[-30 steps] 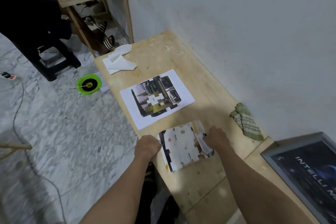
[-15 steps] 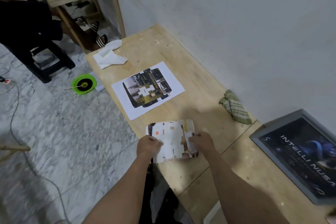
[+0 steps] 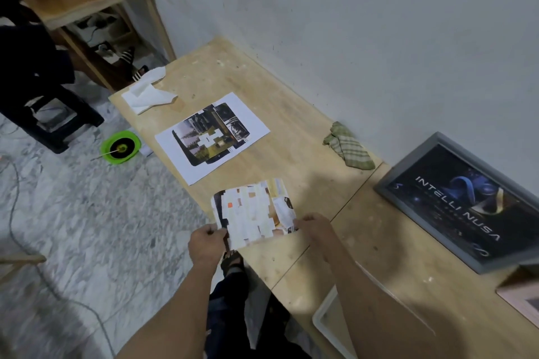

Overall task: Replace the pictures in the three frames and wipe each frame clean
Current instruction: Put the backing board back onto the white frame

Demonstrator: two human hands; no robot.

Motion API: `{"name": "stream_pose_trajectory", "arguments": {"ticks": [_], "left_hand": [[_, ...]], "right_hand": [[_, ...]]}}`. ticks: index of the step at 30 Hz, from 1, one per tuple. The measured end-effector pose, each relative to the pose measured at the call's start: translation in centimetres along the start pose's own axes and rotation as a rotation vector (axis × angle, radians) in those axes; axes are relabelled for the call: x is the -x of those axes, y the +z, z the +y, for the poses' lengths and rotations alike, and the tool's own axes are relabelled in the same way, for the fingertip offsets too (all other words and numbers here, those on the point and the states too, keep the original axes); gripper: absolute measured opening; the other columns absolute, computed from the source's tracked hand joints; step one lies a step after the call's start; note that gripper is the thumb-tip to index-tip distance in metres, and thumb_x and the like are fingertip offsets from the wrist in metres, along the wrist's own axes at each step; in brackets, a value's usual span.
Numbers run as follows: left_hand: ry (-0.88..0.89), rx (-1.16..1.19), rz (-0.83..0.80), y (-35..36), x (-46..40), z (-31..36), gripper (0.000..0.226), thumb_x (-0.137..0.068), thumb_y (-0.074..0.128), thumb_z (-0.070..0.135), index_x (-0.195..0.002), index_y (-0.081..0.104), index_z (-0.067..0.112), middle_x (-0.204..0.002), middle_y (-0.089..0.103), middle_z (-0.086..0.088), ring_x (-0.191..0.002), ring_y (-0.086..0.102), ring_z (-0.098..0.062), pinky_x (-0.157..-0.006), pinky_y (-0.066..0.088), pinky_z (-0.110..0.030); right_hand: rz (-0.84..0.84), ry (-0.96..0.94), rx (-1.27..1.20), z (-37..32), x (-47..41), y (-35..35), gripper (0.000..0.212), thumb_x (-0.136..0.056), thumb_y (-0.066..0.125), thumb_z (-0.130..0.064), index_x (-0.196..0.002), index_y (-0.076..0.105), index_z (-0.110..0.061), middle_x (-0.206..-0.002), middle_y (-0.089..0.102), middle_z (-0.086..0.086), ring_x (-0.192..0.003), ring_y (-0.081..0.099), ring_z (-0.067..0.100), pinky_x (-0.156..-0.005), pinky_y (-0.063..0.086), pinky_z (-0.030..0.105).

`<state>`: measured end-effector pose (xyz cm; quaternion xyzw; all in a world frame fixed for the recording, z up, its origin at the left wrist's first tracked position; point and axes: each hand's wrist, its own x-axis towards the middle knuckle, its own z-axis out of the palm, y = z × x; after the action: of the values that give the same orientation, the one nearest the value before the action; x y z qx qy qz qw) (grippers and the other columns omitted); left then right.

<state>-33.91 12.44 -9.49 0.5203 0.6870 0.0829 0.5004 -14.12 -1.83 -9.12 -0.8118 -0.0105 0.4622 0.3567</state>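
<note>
- Both hands on one small glossy printed picture (image 3: pixel 253 211), centre-bottom of view: my left hand (image 3: pixel 205 245) is pinched closed on its lower left corner, my right hand (image 3: pixel 315 227) clamped on its lower right edge. The sheet is lifted, curling a bit, over the near edge of the long pale wooden table (image 3: pixel 291 114).
- Second print, a white paper sheet with a dark photo collage (image 3: pixel 211 137), lies flat mid-table, above the one I hold.
- Grey rectangular frame with a dark "INTELLI NUSA" poster (image 3: pixel 463 201) leans on the wall, right side; can't tell if that picture is old or new.
- Corner of a pinkish frame (image 3: pixel 522 297) at the far right edge, mostly cut off. Third frame not visible.
- Green checked cloth (image 3: pixel 348 147) crumpled by the wall, untouched; white tissue (image 3: pixel 147 92) at upper left of the table.
- Judgement: early to middle; picture still out of a frame, no wiping under way.
</note>
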Motion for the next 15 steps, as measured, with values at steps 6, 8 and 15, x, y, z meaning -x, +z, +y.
{"name": "stream_pose_trajectory", "arguments": {"ticks": [6, 8, 15], "left_hand": [[-0.042, 0.183, -0.427, -1.0, 1.9, 1.6, 0.011, -0.091, 0.066, 0.001, -0.095, 0.075, 0.000, -0.093, 0.077, -0.017, -0.078, 0.069, -0.030, -0.081, 0.058, -0.042], [-0.035, 0.172, -0.495, -0.2, 3.2, 2.5, 0.012, -0.091, 0.065, 0.001, -0.096, 0.075, -0.001, -0.094, 0.077, -0.017, -0.076, 0.068, -0.029, -0.075, 0.055, -0.037], [0.090, -0.168, -0.689, 7.4, 8.0, 4.8, 0.015, -0.086, 0.076, 0.020, -0.089, 0.077, 0.006, -0.062, 0.060, -0.001, -0.053, 0.045, -0.018, -0.055, 0.037, -0.025]], "right_hand": [[0.023, 0.055, -0.192, 1.2, 1.6, -4.2, 0.031, -0.087, 0.069, -0.030, -0.095, 0.069, 0.000, -0.091, 0.068, 0.019, -0.070, 0.059, 0.020, -0.063, 0.046, 0.028], [0.017, 0.056, -0.330, 2.7, 3.0, -5.9, 0.026, -0.085, 0.072, -0.022, -0.099, 0.070, 0.001, -0.092, 0.071, 0.015, -0.073, 0.066, 0.022, -0.067, 0.055, 0.032], [0.191, 0.030, -0.477, 12.9, 10.6, -13.1, 0.013, -0.085, 0.070, -0.009, -0.074, 0.067, -0.002, -0.086, 0.067, 0.012, -0.078, 0.065, 0.025, -0.070, 0.054, 0.039]]}}
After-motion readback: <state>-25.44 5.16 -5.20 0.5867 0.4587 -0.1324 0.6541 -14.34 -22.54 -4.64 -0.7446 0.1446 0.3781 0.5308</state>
